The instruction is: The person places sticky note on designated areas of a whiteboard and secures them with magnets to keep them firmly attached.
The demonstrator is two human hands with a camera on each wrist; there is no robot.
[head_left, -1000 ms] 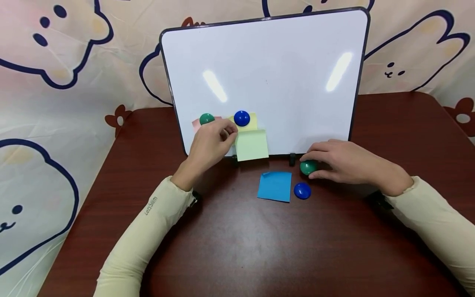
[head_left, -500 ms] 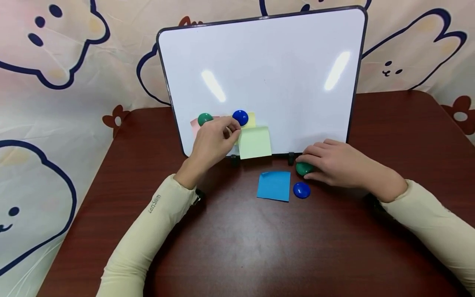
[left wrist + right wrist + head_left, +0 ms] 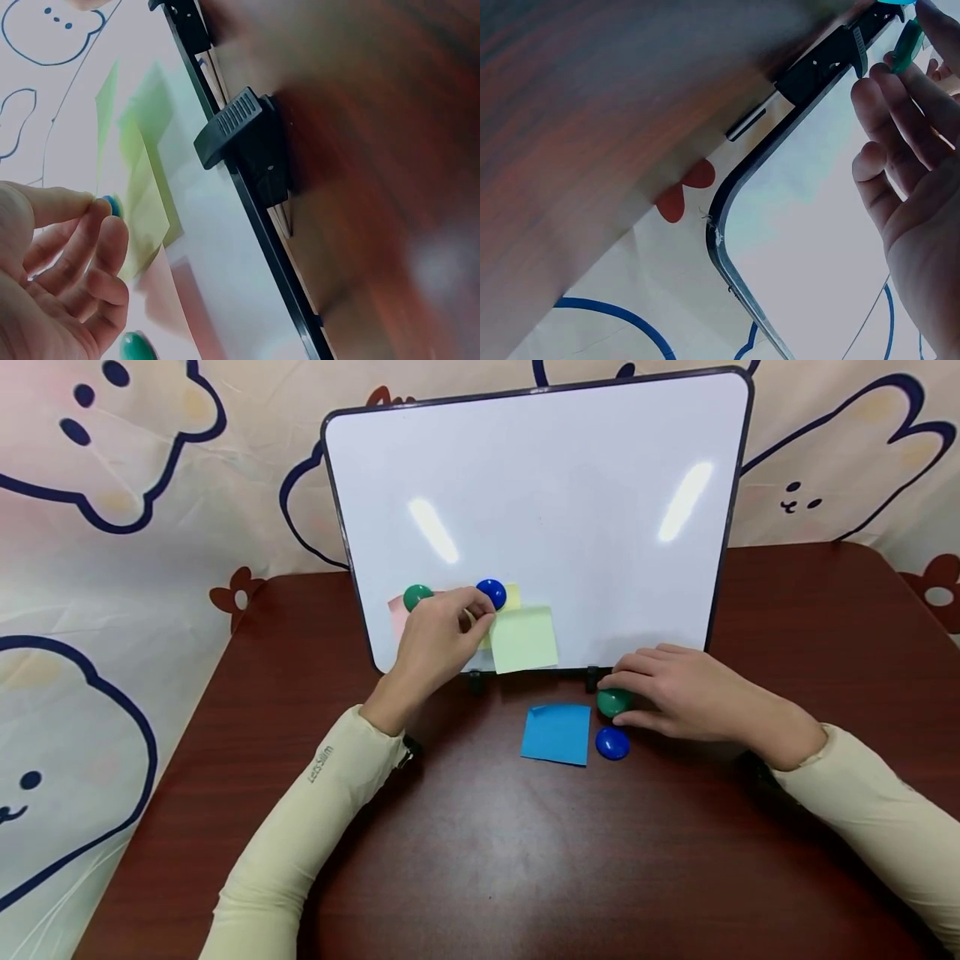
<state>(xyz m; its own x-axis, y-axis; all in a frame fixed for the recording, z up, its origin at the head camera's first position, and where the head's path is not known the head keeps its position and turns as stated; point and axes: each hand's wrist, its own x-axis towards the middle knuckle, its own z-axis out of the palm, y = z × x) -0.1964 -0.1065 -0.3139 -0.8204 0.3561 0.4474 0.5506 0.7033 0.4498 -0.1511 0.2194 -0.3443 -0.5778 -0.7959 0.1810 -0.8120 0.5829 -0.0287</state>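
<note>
My left hand [image 3: 442, 631] pinches a pale green sticky note [image 3: 525, 639] by its left edge, thumb against fingertips, in front of the whiteboard's [image 3: 600, 527] lower left. Behind those fingers a round blue magnet [image 3: 492, 594] sits on a yellow sticky note [image 3: 146, 202]. To the left, a green magnet [image 3: 417, 597] lies over a pink sticky note [image 3: 397, 614], partly covered by the hand. At the board's lower right, my right hand [image 3: 675, 689] grips another green magnet [image 3: 907, 46] between thumb and fingers.
On the dark wooden table [image 3: 487, 860] lie a blue sticky note [image 3: 557, 734] and a second blue magnet [image 3: 612, 743], just below the right hand. Black clips [image 3: 262, 146] hold the board's bottom edge. A patterned cloth [image 3: 75, 568] hangs behind.
My left hand has moved a little right and up, carrying the pale green note higher on the board. My right hand has shifted slightly left with the green magnet.
</note>
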